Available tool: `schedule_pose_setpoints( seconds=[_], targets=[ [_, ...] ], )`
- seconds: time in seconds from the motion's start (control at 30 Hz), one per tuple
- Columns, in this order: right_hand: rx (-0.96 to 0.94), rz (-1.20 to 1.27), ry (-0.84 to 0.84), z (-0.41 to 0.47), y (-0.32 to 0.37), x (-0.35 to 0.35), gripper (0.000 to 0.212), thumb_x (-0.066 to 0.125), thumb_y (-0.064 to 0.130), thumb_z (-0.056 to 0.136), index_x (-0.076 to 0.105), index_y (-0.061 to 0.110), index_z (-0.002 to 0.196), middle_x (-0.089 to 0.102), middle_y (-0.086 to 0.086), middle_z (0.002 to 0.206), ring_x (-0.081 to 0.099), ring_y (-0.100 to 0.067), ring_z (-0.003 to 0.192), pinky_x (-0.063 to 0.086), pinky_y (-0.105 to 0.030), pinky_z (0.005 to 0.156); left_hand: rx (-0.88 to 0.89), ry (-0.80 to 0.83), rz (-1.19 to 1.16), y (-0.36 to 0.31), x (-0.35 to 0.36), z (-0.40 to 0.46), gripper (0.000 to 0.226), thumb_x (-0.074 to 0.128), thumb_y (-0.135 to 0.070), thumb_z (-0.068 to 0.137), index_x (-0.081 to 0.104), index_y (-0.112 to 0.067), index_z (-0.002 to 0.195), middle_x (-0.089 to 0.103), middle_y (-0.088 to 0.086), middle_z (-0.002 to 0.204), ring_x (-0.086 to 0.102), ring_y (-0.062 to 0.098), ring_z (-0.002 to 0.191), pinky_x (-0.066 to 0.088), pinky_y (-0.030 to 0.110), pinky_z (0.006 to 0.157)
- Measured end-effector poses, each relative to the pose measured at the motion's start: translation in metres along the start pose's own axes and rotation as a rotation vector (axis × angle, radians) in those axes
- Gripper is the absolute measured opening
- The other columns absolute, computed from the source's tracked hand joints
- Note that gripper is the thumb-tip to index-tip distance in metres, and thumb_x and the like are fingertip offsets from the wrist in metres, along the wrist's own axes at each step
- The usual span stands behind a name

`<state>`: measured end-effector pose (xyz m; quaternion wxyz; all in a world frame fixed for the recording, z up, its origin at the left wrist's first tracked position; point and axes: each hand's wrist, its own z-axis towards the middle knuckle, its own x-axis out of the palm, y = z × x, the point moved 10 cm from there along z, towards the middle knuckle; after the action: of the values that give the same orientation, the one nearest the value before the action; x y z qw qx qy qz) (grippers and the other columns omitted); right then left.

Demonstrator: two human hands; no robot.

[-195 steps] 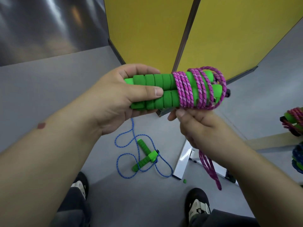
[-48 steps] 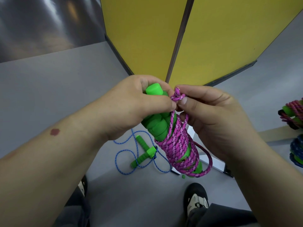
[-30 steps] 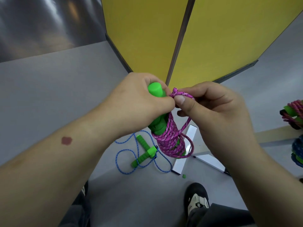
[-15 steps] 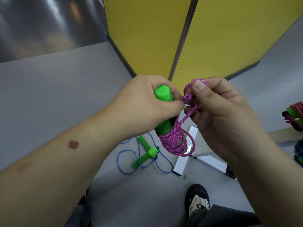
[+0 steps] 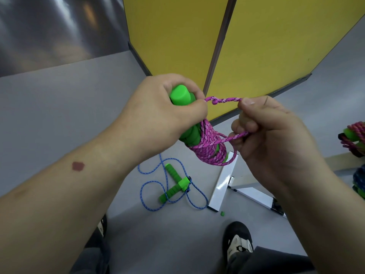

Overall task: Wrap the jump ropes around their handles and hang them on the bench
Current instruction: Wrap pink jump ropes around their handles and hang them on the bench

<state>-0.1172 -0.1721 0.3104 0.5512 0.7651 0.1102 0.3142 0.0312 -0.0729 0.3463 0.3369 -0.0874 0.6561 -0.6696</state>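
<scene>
My left hand (image 5: pixel 164 115) grips the two green foam handles (image 5: pixel 180 95) upright, their lower part wound with the pink jump rope (image 5: pixel 210 149). My right hand (image 5: pixel 270 131) pinches a loop of that pink rope (image 5: pixel 227 100), stretched sideways from my left thumb, with a small knot in it. A blue jump rope (image 5: pixel 156 175) with green handles (image 5: pixel 173 184) lies loose on the grey floor below. At the right edge a wound pink rope (image 5: pixel 355 133) and a wound blue rope (image 5: pixel 359 178) hang on the bench (image 5: pixel 339 163).
Yellow panels (image 5: pixel 266 46) stand ahead with a dark post between them. The bench's white legs (image 5: pixel 223 186) spread on the floor near the blue rope. My shoes (image 5: pixel 237 240) are at the bottom, and a small green scrap (image 5: pixel 222 213) lies by the leg.
My right hand has pulled the pink loop out to the right, away from my left thumb, drawing it taut. The handles stay upright in my left hand.
</scene>
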Motion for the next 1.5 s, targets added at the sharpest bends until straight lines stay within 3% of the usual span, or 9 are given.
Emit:
schedule_pose_setpoints(
  seconds=[0.23, 0.4, 0.5, 0.9, 1.0, 1.1, 1.2, 1.3, 1.5],
  targets=[
    [-0.122, -0.290, 0.130, -0.004, 0.010, 0.010, 0.007, 0.071, 0.018, 0.087, 0.077, 0.019, 0.091, 0.045, 0.009, 0.049, 0.038, -0.014, 0.052, 0.034, -0.033, 0.060, -0.032, 0.061, -0.094, 0.007, 0.002, 0.002, 0.004, 0.074, -0.032, 0.077, 0.074, -0.034, 0.074, 0.064, -0.007, 0.067, 0.057, 0.010, 0.062, 0.046, 0.029, 0.055],
    [-0.145, -0.397, 0.171, -0.006, 0.014, 0.016, 0.013, 0.072, 0.028, 0.075, 0.078, 0.021, 0.084, 0.055, -0.002, 0.059, 0.049, -0.012, 0.054, 0.039, -0.014, 0.049, -0.019, 0.148, -0.035, 0.004, 0.015, -0.003, 0.013, 0.080, -0.020, 0.085, 0.073, -0.027, 0.077, 0.064, -0.007, 0.064, 0.054, 0.007, 0.057, 0.045, 0.023, 0.050],
    [-0.161, -0.422, 0.238, -0.010, 0.016, 0.023, 0.016, 0.073, 0.019, 0.072, 0.075, 0.017, 0.088, 0.066, 0.007, 0.062, 0.059, -0.005, 0.056, 0.044, -0.013, 0.052, -0.009, 0.153, -0.073, 0.003, 0.015, -0.003, 0.005, 0.078, -0.030, 0.079, 0.074, -0.029, 0.078, 0.066, -0.005, 0.067, 0.056, 0.008, 0.059, 0.045, 0.026, 0.052],
    [-0.139, -0.561, 0.293, -0.009, 0.003, 0.025, 0.015, 0.069, 0.034, 0.087, 0.076, 0.025, 0.079, 0.058, 0.000, 0.069, 0.051, -0.009, 0.063, 0.045, -0.020, 0.062, 0.039, -0.051, 0.129, 0.001, -0.005, -0.002, 0.009, 0.075, -0.026, 0.085, 0.072, -0.029, 0.077, 0.070, -0.002, 0.077, 0.063, 0.015, 0.066, 0.050, 0.029, 0.055],
    [-0.078, -0.434, 0.305, -0.009, -0.002, 0.027, 0.026, 0.061, 0.032, 0.094, 0.075, 0.024, 0.073, 0.064, 0.002, 0.077, 0.057, -0.009, 0.074, 0.052, -0.027, 0.069, 0.099, -0.100, 0.242, -0.003, -0.007, -0.003, 0.011, 0.073, -0.027, 0.085, 0.069, -0.033, 0.076, 0.068, -0.005, 0.077, 0.061, 0.010, 0.070, 0.048, 0.024, 0.059],
    [0.107, -0.149, 0.289, -0.010, -0.010, 0.029, 0.030, 0.056, 0.034, 0.093, 0.067, 0.021, 0.067, 0.058, 0.005, 0.070, 0.056, -0.011, 0.071, 0.052, -0.027, 0.068, 0.192, -0.130, 0.341, -0.011, -0.008, -0.005, 0.009, 0.070, -0.031, 0.085, 0.066, -0.037, 0.079, 0.064, -0.012, 0.084, 0.060, 0.006, 0.082, 0.043, 0.014, 0.064],
    [0.222, 0.016, 0.274, -0.011, -0.014, 0.029, 0.029, 0.053, 0.034, 0.092, 0.063, 0.019, 0.068, 0.052, 0.003, 0.070, 0.056, -0.013, 0.068, 0.052, -0.027, 0.067, 0.242, -0.136, 0.368, -0.017, -0.006, -0.007, 0.004, 0.069, -0.031, 0.084, 0.068, -0.034, 0.082, 0.063, -0.012, 0.085, 0.058, 0.008, 0.084, 0.043, 0.017, 0.068],
    [0.269, 0.063, 0.263, -0.010, -0.019, 0.027, 0.030, 0.050, 0.033, 0.096, 0.061, 0.019, 0.071, 0.052, 0.003, 0.070, 0.059, -0.012, 0.066, 0.054, -0.027, 0.067, 0.229, -0.126, 0.340, -0.017, -0.005, -0.007, 0.007, 0.071, -0.031, 0.084, 0.068, -0.036, 0.080, 0.063, -0.013, 0.085, 0.059, 0.005, 0.083, 0.041, 0.011, 0.065],
    [0.219, -0.011, 0.225, -0.004, -0.019, 0.021, 0.029, 0.053, 0.031, 0.097, 0.065, 0.019, 0.074, 0.056, 0.003, 0.077, 0.056, -0.013, 0.073, 0.047, -0.030, 0.077, 0.207, -0.101, 0.344, -0.011, -0.002, -0.007, 0.004, 0.072, -0.032, 0.084, 0.070, -0.034, 0.082, 0.064, -0.012, 0.087, 0.060, 0.009, 0.084, 0.045, 0.020, 0.066]
  ],
)
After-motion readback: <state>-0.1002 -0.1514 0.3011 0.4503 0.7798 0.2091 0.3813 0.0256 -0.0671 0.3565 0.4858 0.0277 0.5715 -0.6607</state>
